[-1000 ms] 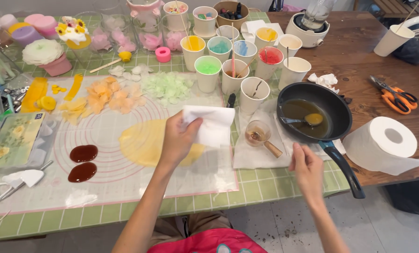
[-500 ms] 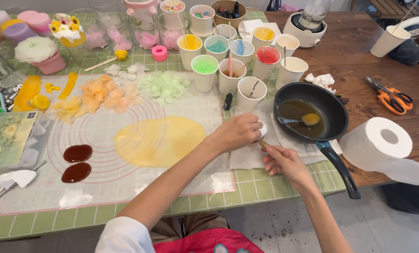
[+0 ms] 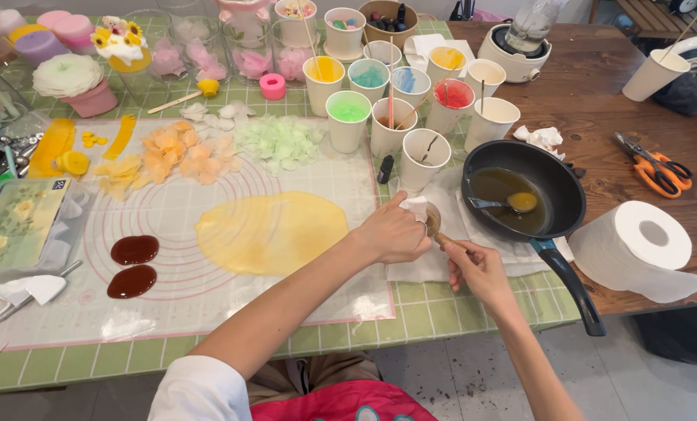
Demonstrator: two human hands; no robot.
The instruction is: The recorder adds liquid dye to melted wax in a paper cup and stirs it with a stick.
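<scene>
My left hand (image 3: 391,232) is closed around a wad of white tissue (image 3: 416,207) and presses it into the bowl of a small wooden ladle (image 3: 433,219). My right hand (image 3: 473,267) grips that ladle by its short handle, just right of the left hand. Both hands hover over a white paper towel (image 3: 415,267) spread on the table. A flat yellow wax disc (image 3: 272,231) lies on the silicone mat (image 3: 177,304) to the left of my left hand.
A black frying pan (image 3: 555,183) with amber liquid and a spoon sits right of my hands, its handle pointing toward me. A toilet roll (image 3: 637,245), orange scissors (image 3: 651,168), several paper cups (image 3: 425,156) of coloured wax, wax petals (image 3: 278,142) and two brown wax blobs (image 3: 133,265) surround the mat.
My left hand lifted the tissue off the yellow disc and carried it right to the ladle. My right hand took hold of the ladle's handle.
</scene>
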